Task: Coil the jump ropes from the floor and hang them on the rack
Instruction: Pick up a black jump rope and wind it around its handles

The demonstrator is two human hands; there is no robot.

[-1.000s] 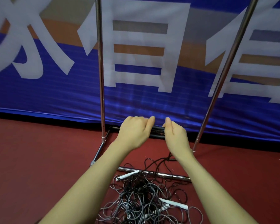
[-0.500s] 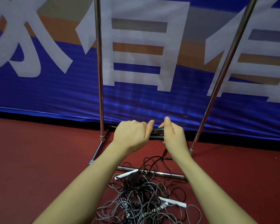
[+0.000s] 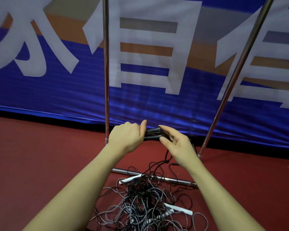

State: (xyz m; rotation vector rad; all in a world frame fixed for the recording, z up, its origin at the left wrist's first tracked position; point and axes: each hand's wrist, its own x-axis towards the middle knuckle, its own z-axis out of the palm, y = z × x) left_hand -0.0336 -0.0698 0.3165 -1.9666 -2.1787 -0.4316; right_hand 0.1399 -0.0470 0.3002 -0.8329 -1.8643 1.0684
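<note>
My left hand [image 3: 126, 139] is closed around two black jump-rope handles [image 3: 153, 134], held side by side above the floor. My right hand [image 3: 177, 145] pinches the right end of these handles with thumb and fingers. A black cord [image 3: 166, 155] drops from the handles into a tangled pile of jump ropes [image 3: 145, 202] on the red floor. White handles [image 3: 178, 210] lie in the pile. The metal rack has a left upright [image 3: 106, 67], a right upright [image 3: 237, 70] and a base bar [image 3: 172, 180] on the floor.
A blue banner [image 3: 57, 97] with large white characters hangs just behind the rack. Red floor [image 3: 40, 164] stretches to the left and right of the pile. The rack's top bar is out of view.
My right hand has turned and loosened from a full grip to a pinch on the handle ends. Both hands have shifted slightly rightward, the handles still between them.
</note>
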